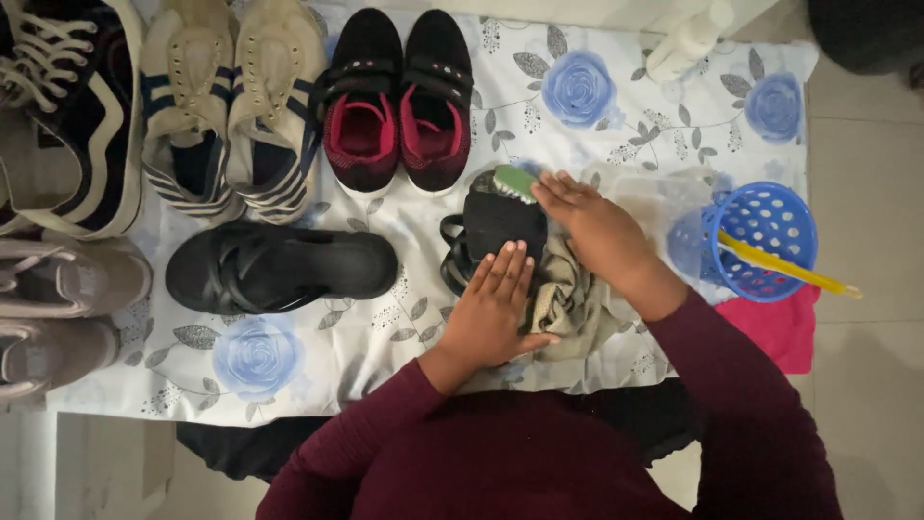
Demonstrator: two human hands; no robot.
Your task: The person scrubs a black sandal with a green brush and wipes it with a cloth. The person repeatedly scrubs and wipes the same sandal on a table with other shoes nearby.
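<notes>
A black sandal (493, 226) lies on a beige cloth (568, 303) in the middle of the floral sheet (616, 106). My left hand (493, 308) presses flat on the sandal's near end, fingers together. My right hand (589, 223) grips a small green brush (515, 181) and holds its bristles against the sandal's far end. Both sleeves are maroon.
The other black sandal (279, 268) lies to the left. Black-and-pink shoes (399, 96), cream sneakers (231, 106), a dark sneaker (67, 116) and grey shoes (58, 308) line the back and left. A blue basket (765, 241) with a yellow stick, a pink cloth (775, 327) and a white bottle (688, 39) sit right.
</notes>
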